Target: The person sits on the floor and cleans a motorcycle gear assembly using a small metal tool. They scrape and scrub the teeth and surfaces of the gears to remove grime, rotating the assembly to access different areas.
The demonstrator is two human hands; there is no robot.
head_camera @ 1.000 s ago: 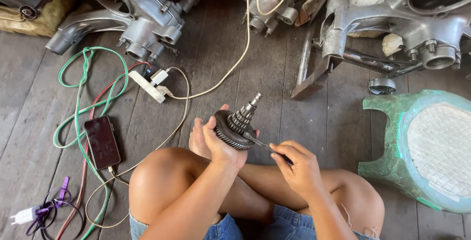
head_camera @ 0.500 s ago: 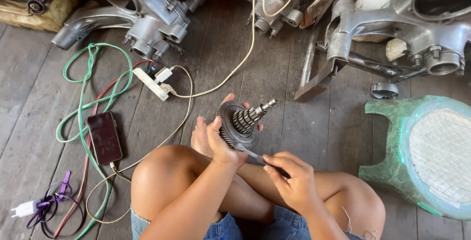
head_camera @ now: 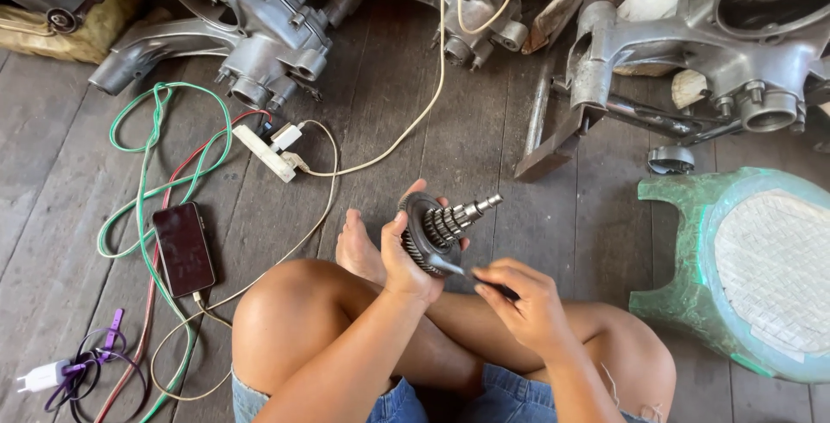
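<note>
Left hand [head_camera: 403,260] clamps gear cluster [head_camera: 437,228] by big toothed wheel, above crossed legs, shaft tipped right to expose face. Right hand [head_camera: 523,302] pinches thin metal tool [head_camera: 458,269], tip touching wheel. Phone [head_camera: 182,248] on floorboards beside green cable [head_camera: 147,189]

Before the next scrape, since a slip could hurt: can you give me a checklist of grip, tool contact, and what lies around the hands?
1. Left hand grips the dark toothed gear cluster on its steel shaft: ok.
2. Right hand pinches the thin metal tool: ok.
3. Tool tip meets the big gear's face: ok.
4. Thumb away from tip: cannot tell.
5. Black phone lies apart on the wooden floor: ok.
</note>
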